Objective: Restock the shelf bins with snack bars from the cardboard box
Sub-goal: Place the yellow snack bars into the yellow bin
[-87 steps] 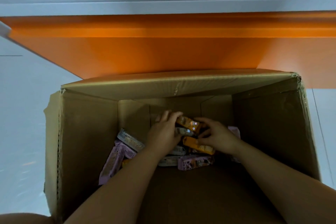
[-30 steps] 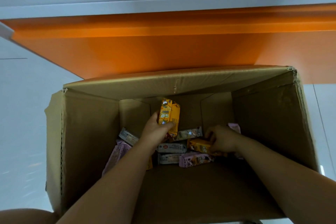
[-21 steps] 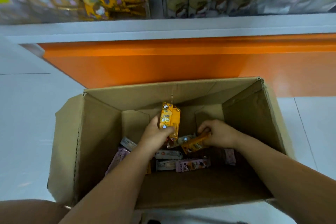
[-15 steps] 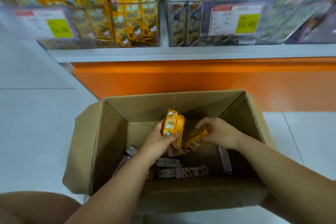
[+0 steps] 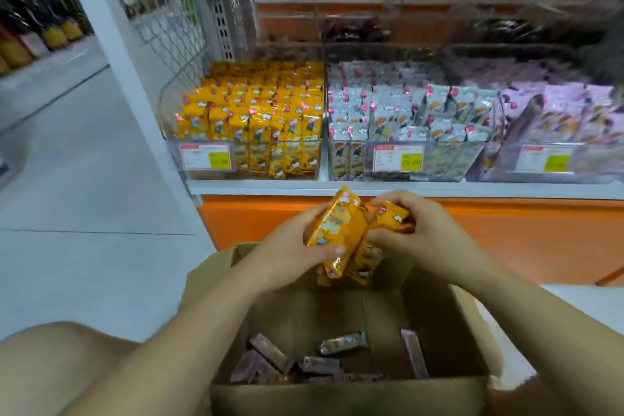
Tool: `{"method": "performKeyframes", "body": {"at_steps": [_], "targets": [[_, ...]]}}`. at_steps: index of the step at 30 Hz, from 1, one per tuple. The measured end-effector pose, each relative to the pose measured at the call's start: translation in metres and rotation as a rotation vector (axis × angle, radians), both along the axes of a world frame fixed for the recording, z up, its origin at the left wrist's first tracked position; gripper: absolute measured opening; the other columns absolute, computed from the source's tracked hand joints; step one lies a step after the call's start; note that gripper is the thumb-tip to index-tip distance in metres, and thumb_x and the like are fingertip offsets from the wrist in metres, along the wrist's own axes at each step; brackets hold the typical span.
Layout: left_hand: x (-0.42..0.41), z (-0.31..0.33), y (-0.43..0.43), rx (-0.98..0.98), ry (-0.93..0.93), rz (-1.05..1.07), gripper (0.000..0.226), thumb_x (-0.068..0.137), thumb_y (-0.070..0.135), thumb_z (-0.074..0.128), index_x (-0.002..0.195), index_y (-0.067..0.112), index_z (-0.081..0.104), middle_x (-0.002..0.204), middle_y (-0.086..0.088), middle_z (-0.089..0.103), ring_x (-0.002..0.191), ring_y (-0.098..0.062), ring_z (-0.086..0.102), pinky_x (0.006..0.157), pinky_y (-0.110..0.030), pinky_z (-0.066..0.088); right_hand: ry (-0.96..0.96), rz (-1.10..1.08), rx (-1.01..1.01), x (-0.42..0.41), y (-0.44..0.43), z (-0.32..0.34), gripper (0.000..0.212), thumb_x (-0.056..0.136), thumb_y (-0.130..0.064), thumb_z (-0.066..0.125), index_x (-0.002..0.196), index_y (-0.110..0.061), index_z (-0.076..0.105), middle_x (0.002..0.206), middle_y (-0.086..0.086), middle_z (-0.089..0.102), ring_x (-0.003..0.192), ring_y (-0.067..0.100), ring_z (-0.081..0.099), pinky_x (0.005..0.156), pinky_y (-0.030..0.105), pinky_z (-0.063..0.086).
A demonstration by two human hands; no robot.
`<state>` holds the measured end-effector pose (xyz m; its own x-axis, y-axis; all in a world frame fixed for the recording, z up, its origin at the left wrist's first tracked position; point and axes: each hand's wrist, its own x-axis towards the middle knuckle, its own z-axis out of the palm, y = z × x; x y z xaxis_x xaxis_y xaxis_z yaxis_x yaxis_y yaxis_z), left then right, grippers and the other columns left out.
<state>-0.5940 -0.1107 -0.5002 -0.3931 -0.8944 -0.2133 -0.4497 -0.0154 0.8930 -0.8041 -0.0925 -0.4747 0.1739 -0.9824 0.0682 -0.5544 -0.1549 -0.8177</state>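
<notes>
My left hand (image 5: pixel 290 252) grips a bunch of orange snack bars (image 5: pixel 337 233) above the open cardboard box (image 5: pixel 439 324). My right hand (image 5: pixel 418 236) holds another orange bar (image 5: pixel 391 216) against that bunch. Both hands hover over the box's far edge, below the shelf. Several grey and pink bars (image 5: pixel 342 343) lie on the box floor. On the shelf stand three clear bins: an orange-bar bin (image 5: pixel 250 118) at the left, a grey-bar bin (image 5: pixel 405 118) in the middle, a pink-bar bin (image 5: pixel 557 118) at the right.
An orange base panel (image 5: pixel 506 240) runs under the white shelf board (image 5: pixel 371 188). A white upright post (image 5: pixel 128 84) stands left of the bins. Pale floor (image 5: pixel 84 213) stretches to the left. My knee (image 5: pixel 50 368) shows at the lower left.
Both hands rose out of the box with orange bars and came together. The view tilted up from the box floor, bringing the shelf bins into sight.
</notes>
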Motion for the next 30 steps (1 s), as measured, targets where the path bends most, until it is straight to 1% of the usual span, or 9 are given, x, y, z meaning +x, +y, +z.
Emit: {"method": "performKeyframes", "body": {"at_steps": [2, 6, 10, 13, 17, 22, 25, 28, 30], "targets": [[0.011, 0.027, -0.006, -0.054, 0.084, 0.024, 0.065, 0.082, 0.025, 0.071, 0.137, 0.037, 0.037, 0.117, 0.016, 0.062, 0.101, 0.002, 0.063, 0.090, -0.027, 0.053, -0.054, -0.006, -0.077, 0.009, -0.003, 0.028, 0.036, 0.076, -0.016, 0.077, 0.103, -0.030, 0.058, 0.086, -0.006, 0.066, 0.073, 0.005, 0.061, 0.071, 0.021, 0.052], [0.038, 0.066, -0.018, -0.189, 0.202, 0.132, 0.069, 0.080, 0.020, 0.070, 0.135, 0.039, 0.033, 0.114, 0.022, 0.059, 0.097, 0.009, 0.062, 0.085, -0.018, 0.053, -0.142, -0.010, -0.257, 0.034, -0.011, 0.076, 0.037, 0.081, -0.016, 0.071, 0.106, -0.033, 0.050, 0.089, -0.006, 0.059, 0.064, -0.001, 0.055, 0.061, 0.012, 0.046], [0.070, 0.076, -0.031, -0.304, 0.265, 0.313, 0.080, 0.073, 0.036, 0.068, 0.145, 0.027, 0.034, 0.131, 0.010, 0.057, 0.116, -0.006, 0.058, 0.098, -0.032, 0.049, -0.140, -0.043, -0.445, 0.063, -0.035, 0.100, 0.037, 0.082, -0.014, 0.071, 0.095, -0.037, 0.045, 0.089, -0.012, 0.057, 0.076, 0.002, 0.060, 0.071, 0.017, 0.051], [0.088, 0.075, -0.042, -0.359, 0.300, 0.439, 0.079, 0.073, 0.042, 0.067, 0.144, 0.031, 0.035, 0.130, 0.008, 0.059, 0.115, -0.011, 0.059, 0.096, -0.040, 0.051, -0.129, -0.064, -0.519, 0.088, -0.064, 0.102, 0.038, 0.082, -0.011, 0.071, 0.094, -0.037, 0.046, 0.089, -0.017, 0.056, 0.084, 0.001, 0.058, 0.078, 0.018, 0.049], [0.106, 0.076, -0.056, -0.412, 0.328, 0.513, 0.074, 0.075, 0.046, 0.067, 0.141, 0.037, 0.037, 0.127, 0.007, 0.061, 0.112, -0.013, 0.061, 0.092, -0.042, 0.053, -0.011, -0.096, -0.535, 0.118, -0.102, 0.091, 0.033, 0.083, -0.014, 0.070, 0.102, -0.030, 0.049, 0.097, -0.012, 0.058, 0.092, 0.007, 0.057, 0.083, 0.021, 0.046], [0.121, 0.074, -0.063, -0.460, 0.362, 0.540, 0.064, 0.082, 0.036, 0.064, 0.140, 0.037, 0.039, 0.123, 0.012, 0.062, 0.108, -0.008, 0.063, 0.084, -0.027, 0.055, 0.113, -0.111, -0.450, 0.126, -0.131, 0.085, 0.032, 0.083, -0.018, 0.071, 0.107, -0.027, 0.053, 0.105, -0.007, 0.062, 0.093, 0.013, 0.060, 0.082, 0.030, 0.051], [0.129, 0.074, -0.063, -0.479, 0.380, 0.563, 0.063, 0.084, 0.035, 0.062, 0.141, 0.039, 0.036, 0.125, 0.013, 0.060, 0.109, -0.007, 0.062, 0.080, -0.021, 0.055, 0.218, -0.059, -0.368, 0.126, -0.138, 0.071, 0.032, 0.082, -0.023, 0.072, 0.108, -0.026, 0.054, 0.111, -0.005, 0.061, 0.088, 0.012, 0.060, 0.076, 0.023, 0.047], [0.133, 0.074, -0.062, -0.464, 0.400, 0.574, 0.064, 0.084, 0.036, 0.062, 0.142, 0.040, 0.035, 0.129, 0.013, 0.058, 0.112, -0.009, 0.060, 0.083, -0.025, 0.055, 0.191, -0.108, -0.348, 0.129, -0.141, 0.060, 0.032, 0.082, -0.025, 0.072, 0.108, -0.023, 0.055, 0.106, -0.005, 0.061, 0.086, 0.009, 0.058, 0.065, 0.013, 0.042], [0.134, 0.073, -0.061, -0.466, 0.402, 0.573, 0.063, 0.085, 0.035, 0.062, 0.142, 0.040, 0.035, 0.129, 0.013, 0.057, 0.112, -0.008, 0.060, 0.079, -0.021, 0.056, 0.202, -0.120, -0.365, 0.132, -0.140, 0.058, 0.029, 0.082, -0.025, 0.072, 0.106, -0.023, 0.056, 0.101, -0.003, 0.061, 0.083, 0.013, 0.058, 0.061, 0.008, 0.040]]}}
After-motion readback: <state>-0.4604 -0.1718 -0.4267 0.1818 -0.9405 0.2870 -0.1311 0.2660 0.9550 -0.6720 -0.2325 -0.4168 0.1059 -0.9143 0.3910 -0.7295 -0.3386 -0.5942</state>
